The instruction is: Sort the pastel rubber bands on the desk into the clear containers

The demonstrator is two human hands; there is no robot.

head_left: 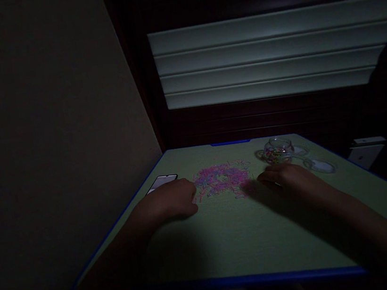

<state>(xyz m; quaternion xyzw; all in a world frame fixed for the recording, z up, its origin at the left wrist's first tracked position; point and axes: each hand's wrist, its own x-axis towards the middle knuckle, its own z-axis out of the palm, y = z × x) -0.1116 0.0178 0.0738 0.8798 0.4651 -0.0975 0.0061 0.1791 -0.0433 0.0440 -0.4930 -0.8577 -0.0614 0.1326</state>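
A loose pile of thin pink, purple and pale pieces, seemingly small rubber bands [219, 178], is spread over the middle of the table. At the pile's left edge is my left hand [179, 198], its fingers curled and closed. My right hand [283, 176] hovers to the right of the pile, thumb and fingers pinched together. Whatever either hand holds, if anything, is too small and dark to make out. Just beyond my right hand stands a clear round jar [278, 147] with multicoloured pieces inside, its lower part partly hidden by that hand.
Beside the jar lies a clear round lid-like piece [321, 165]. A phone [162, 181] rests past my left wrist. The pale green table [228, 245] has a blue edge. A wall [67, 109] rises on the left, and a white box [366, 153] stands beyond the right edge. Light is dim.
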